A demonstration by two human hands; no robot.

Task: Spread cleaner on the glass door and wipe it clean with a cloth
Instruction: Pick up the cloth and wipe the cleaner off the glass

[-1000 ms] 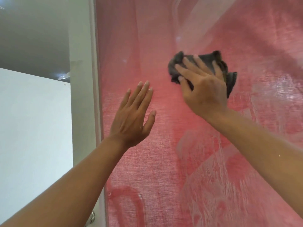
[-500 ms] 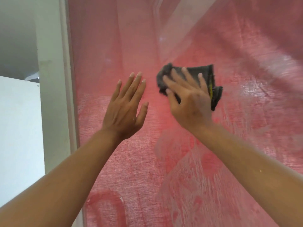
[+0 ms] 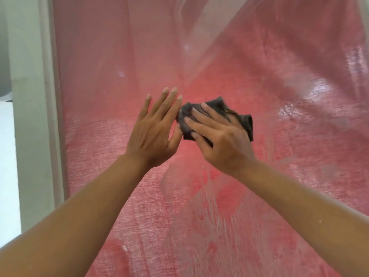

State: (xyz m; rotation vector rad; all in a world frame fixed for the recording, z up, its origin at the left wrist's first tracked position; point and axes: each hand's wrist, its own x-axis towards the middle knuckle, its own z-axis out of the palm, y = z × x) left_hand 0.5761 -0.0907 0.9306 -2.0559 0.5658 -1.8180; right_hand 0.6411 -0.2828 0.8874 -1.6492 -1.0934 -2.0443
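1. The glass door fills most of the view, a smooth, reflective pane; behind it hangs a pink-red curtain with a fine woven grain and soft folds.
2. Whitish cleaner streaks smear the glass from about 5 o'clock to 6 o'clock of the frame's centre, in thin vertical runs and cloudy patches; more hazy, shiny smears show toward 2 o'clock.
3. A pale door frame stands upright at 9 o'clock, matte and flat-sided, with a white wall beyond it.
4. The cloth is dark grey, soft and crumpled into an uneven wad with a ragged upper edge, sitting against the glass just right of the frame's centre.
5. The right hand presses on the cloth with fingers spread and nearly straight over it; the cloth sticks out past the fingertips toward 12 o'clock and 3 o'clock.
6. The left hand is held flat with fingers straight and close together, pointing to 12 o'clock, holding nothing; whether its palm meets the glass cannot be told.
7. The left hand lies at 9 o'clock of the cloth, its thumb just beside the cloth's left edge.
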